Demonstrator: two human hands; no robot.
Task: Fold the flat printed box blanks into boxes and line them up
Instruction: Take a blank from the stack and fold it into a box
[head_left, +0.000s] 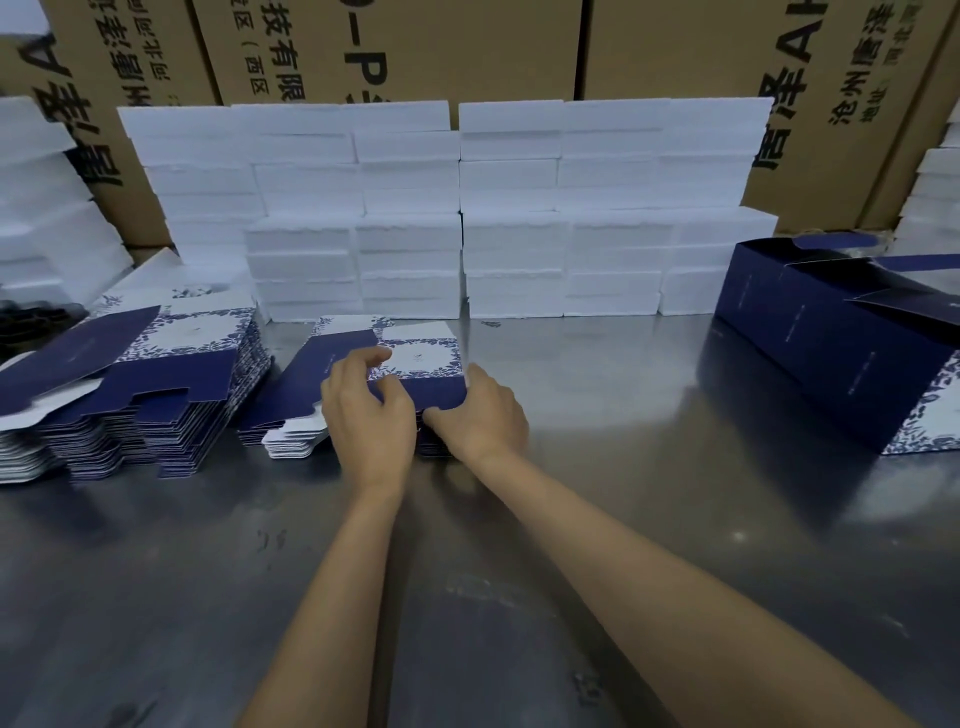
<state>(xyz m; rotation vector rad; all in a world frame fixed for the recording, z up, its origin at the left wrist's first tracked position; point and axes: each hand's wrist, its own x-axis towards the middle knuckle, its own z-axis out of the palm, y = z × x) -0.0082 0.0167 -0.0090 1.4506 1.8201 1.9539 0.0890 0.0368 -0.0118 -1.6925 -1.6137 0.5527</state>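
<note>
Top box blank (415, 364) lies flat on a low stack of blanks (291, 441) at table centre, navy panel toward the person, white floral panel behind. Both forearms reach forward from the bottom edge, converging on it. Left hand (366, 410) sits over the blank's near-left part, fingers curled, fingertips and thumb pinching at the top sheet's navy panel. Right hand (480, 410) is at the blank's near-right corner, fingers curled around the edge, thumb pointing left along the front edge, gripping it. Taller stack of blanks (150, 400) sits to the left, near but apart from the low one. Folded boxes (831, 338) line up at far right, flaps open. White foam blocks (457, 208) stacked behind, brown cartons (395, 47) behind those, all on steel table (597, 493)
</note>
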